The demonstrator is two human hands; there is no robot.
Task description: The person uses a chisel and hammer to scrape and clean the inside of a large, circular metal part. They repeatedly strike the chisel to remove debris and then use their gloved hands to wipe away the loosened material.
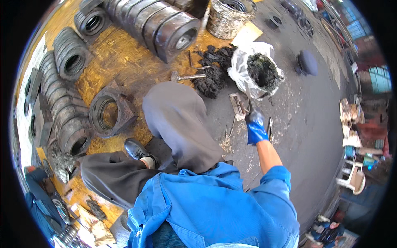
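My right hand (256, 124), in a blue glove with a blackened front, is closed round a thin tool with a narrow blade (248, 96). I cannot make out the tool's exact kind. Its far end reaches the near edge of a white plastic bag (237, 66), whose open mouth shows black, greasy-looking matter (262, 72). Left of the bag lies a heap of black stringy stuff (210, 82). A small flat tray-like piece (237, 105) rests on the floor just left of the glove, and a slim metal tool (270, 127) on its right. My left hand is out of sight.
A hammer (186, 77) lies beyond my knee. Square metal blocks with round bores (111, 110) and stacked rows of them (66, 105) stand on the yellow-brown floor at left. A dirty bucket (230, 20) is at the back, a dark blue round object (307, 63) at right.
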